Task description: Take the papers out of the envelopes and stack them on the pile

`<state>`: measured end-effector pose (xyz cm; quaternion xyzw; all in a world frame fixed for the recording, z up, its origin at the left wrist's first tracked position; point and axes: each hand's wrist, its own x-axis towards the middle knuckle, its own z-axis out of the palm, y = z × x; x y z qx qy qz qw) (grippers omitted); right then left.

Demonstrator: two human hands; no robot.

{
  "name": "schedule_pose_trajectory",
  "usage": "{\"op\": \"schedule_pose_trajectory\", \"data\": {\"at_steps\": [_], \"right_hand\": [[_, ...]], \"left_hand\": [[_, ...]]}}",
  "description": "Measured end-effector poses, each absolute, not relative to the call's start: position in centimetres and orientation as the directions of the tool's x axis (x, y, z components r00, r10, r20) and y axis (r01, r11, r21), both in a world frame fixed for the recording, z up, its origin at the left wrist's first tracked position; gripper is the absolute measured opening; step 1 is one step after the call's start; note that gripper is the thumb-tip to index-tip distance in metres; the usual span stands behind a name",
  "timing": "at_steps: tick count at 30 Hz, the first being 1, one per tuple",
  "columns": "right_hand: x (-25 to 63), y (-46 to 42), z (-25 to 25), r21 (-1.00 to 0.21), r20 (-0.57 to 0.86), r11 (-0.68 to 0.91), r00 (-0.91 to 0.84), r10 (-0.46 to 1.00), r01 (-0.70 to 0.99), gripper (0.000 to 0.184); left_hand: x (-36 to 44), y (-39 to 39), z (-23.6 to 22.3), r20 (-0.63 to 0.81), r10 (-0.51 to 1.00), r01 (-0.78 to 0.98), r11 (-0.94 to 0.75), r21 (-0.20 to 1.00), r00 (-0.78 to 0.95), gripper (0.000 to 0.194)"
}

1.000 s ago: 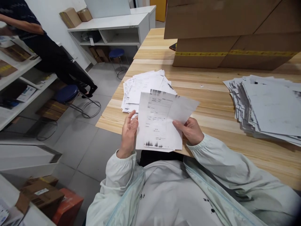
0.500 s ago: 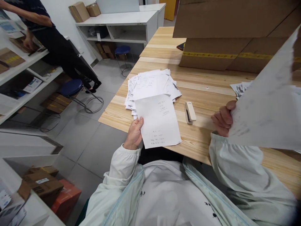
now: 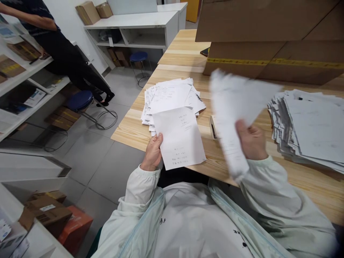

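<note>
My left hand (image 3: 152,153) pinches the left edge of a white sheet of paper (image 3: 178,139) with handwritten lines, held over the table's near edge. In my right hand (image 3: 252,140) is another sheet of paper (image 3: 228,111), blurred by motion and bent, above the table. Partly behind that sheet lies a stapler (image 3: 213,127); most of it is hidden. Just beyond the left-hand sheet rests a pile of papers (image 3: 169,94). To the right of my right hand sits a thicker stack of papers (image 3: 314,125).
Large cardboard boxes (image 3: 247,57) stand at the back of the wooden table (image 3: 134,123), with a dark phone-like object (image 3: 204,52) beside them. A blue stool (image 3: 80,100) is on the floor at left. Another person (image 3: 61,46) stands by the white shelves (image 3: 16,86).
My right hand has swung its sheet leftward from the right side, uncovering the right stack and now partly covering the stapler. My left hand and its sheet have hardly moved.
</note>
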<state>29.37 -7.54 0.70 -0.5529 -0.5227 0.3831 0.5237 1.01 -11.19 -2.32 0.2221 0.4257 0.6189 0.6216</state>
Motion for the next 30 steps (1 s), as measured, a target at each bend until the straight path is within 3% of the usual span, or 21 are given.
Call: {"op": "schedule_pose_trajectory", "data": {"at_steps": [7, 20, 23, 25, 27, 30], "right_hand": [[24.7, -10.2, -1.0, -0.865, 0.137, 0.182, -0.129, 0.982, 0.468, 0.053], [24.2, -10.9, -1.4, -0.822, 0.241, 0.269, -0.122, 0.963, 0.501, 0.047], [24.3, -10.6, -1.1, -0.791, 0.414, 0.405, -0.087, 0.906, 0.458, 0.030], [24.7, -10.2, -0.8, -0.789, 0.482, 0.475, -0.088, 0.872, 0.390, 0.028], [25.1, -9.9, -0.5, -0.848, 0.428, 0.457, -0.162, 0.889, 0.270, 0.031], [25.5, -10.0, -0.1, -0.956, 0.258, 0.289, -0.312, 0.914, 0.056, 0.034]], "left_hand": [[2.3, -12.2, -1.9, -0.204, 0.973, -0.561, 0.108, 0.820, -0.111, 0.044], [3.5, -13.9, -1.9, -0.207, 0.977, -0.452, 0.161, 0.877, -0.054, 0.044], [2.7, -14.3, -1.9, -0.200, 0.977, -0.408, 0.156, 0.900, -0.068, 0.044], [2.0, -14.7, -1.8, -0.198, 0.978, -0.378, 0.161, 0.912, -0.062, 0.043], [1.4, -15.1, -1.8, -0.201, 0.979, -0.344, 0.180, 0.922, -0.027, 0.043], [0.9, -15.5, -1.9, -0.207, 0.978, -0.290, 0.206, 0.935, 0.029, 0.044]]}}
